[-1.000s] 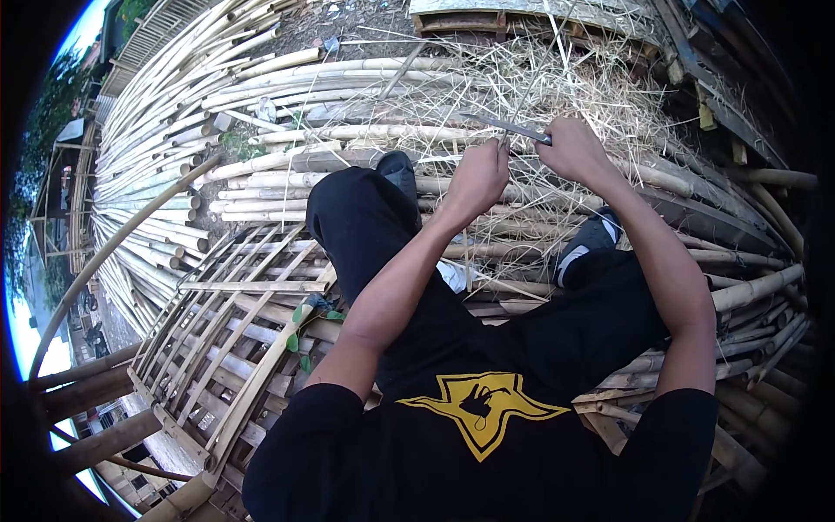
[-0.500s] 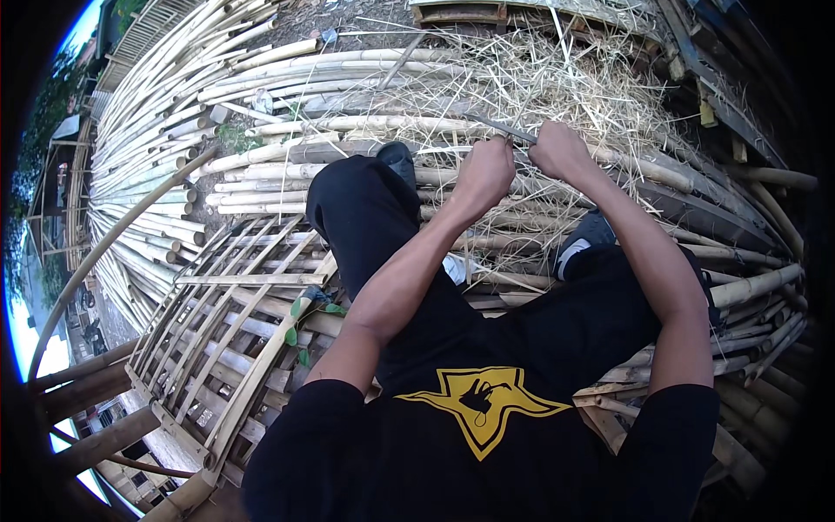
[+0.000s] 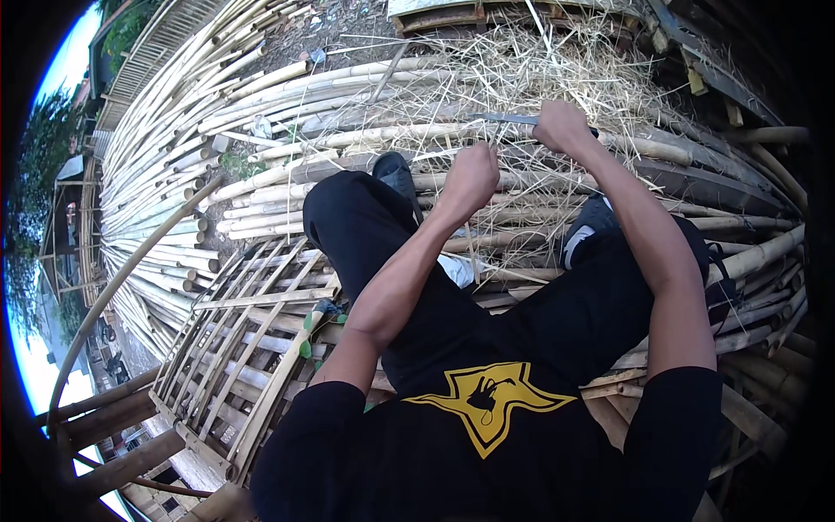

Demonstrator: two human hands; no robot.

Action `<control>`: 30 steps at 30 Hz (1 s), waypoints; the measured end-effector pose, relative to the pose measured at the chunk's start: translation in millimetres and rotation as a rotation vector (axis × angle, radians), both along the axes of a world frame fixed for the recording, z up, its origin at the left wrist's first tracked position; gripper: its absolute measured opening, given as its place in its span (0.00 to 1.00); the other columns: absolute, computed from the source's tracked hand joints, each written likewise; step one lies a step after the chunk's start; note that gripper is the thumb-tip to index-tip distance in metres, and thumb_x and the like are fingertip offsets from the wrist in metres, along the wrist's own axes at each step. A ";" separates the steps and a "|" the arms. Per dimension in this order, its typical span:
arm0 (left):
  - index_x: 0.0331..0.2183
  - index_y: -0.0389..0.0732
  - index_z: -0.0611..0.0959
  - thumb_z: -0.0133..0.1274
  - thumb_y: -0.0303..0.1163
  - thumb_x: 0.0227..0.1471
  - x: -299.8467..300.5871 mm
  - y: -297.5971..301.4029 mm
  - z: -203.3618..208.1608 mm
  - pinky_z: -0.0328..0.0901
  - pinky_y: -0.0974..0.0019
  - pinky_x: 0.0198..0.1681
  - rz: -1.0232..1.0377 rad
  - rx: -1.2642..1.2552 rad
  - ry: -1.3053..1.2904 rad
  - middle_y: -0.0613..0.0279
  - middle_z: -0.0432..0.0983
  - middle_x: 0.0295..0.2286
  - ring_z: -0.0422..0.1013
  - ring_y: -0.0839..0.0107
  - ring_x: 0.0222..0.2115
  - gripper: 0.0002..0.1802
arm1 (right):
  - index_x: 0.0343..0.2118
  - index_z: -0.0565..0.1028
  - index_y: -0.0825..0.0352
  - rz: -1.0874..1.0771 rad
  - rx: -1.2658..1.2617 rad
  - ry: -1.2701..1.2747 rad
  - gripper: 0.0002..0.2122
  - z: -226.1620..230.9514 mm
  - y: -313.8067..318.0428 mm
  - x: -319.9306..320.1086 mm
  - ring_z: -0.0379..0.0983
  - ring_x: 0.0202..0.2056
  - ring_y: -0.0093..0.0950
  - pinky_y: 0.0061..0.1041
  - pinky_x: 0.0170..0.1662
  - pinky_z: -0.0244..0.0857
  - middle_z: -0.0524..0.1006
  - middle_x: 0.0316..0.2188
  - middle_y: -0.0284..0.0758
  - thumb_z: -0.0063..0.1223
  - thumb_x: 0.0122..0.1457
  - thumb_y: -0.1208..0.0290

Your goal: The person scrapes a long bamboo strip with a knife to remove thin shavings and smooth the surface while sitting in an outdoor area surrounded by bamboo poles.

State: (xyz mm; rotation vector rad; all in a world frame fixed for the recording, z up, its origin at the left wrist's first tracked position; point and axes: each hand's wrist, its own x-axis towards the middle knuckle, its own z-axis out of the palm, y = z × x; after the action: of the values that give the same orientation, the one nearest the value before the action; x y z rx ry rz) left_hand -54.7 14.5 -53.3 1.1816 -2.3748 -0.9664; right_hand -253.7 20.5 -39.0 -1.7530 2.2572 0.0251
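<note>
My right hand (image 3: pixel 564 127) is closed round the handle of a knife (image 3: pixel 507 118). Its narrow grey blade points left, over the straw-like shavings. Lower and to the left, my left hand (image 3: pixel 472 176) is closed in a fist, knuckles up. A thin end shows by its fingers, but what it grips is mostly hidden. A small gap separates the blade from this fist. Both hands are held out above the bamboo poles (image 3: pixel 365 139), in front of my spread knees.
Pale bamboo shavings (image 3: pixel 557 74) are heaped beyond my hands. Long bamboo poles are stacked at the left, and a woven bamboo lattice (image 3: pixel 252 348) stands beside my left leg. A curved pole (image 3: pixel 122 287) arches at far left. Wooden pallets (image 3: pixel 513 10) stand at the back.
My hands have drawn apart: the right, with the knife, has moved up and slightly away, while the left has shifted a little left. The view has tilted slightly.
</note>
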 end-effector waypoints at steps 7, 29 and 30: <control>0.23 0.27 0.74 0.40 0.32 0.57 7.1 4.5 15.5 0.64 0.46 0.30 -0.021 -0.060 -0.019 0.34 0.70 0.18 0.70 0.39 0.23 0.18 | 0.27 0.77 0.74 -0.017 0.013 -0.008 0.11 6.3 -1.3 -5.7 0.76 0.34 0.45 0.39 0.38 0.71 0.77 0.30 0.51 0.46 0.46 0.72; 0.27 0.42 0.68 0.38 0.43 0.62 90.0 38.0 72.8 0.41 0.79 0.07 0.136 1.282 0.467 0.77 0.48 0.11 0.44 0.87 0.07 0.17 | 0.21 0.71 0.71 -0.536 -0.058 -0.596 0.25 20.2 -13.3 -93.2 0.58 0.09 0.21 0.24 0.12 0.54 0.61 0.09 0.28 0.48 0.56 0.47; 0.27 0.42 0.68 0.38 0.44 0.62 78.4 34.7 73.5 0.41 0.78 0.07 0.106 1.249 0.461 0.76 0.48 0.11 0.44 0.86 0.07 0.17 | 0.24 0.72 0.71 -0.514 -0.093 -0.748 0.26 19.4 -18.0 -89.1 0.53 0.08 0.17 0.21 0.11 0.51 0.57 0.09 0.23 0.46 0.57 0.45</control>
State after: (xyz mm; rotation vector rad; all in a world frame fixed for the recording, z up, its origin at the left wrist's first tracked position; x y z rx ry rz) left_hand 23.7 49.2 20.1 1.1517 -1.2032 -2.4737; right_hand -342.8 2.5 -19.7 -0.9190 2.0444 -0.7178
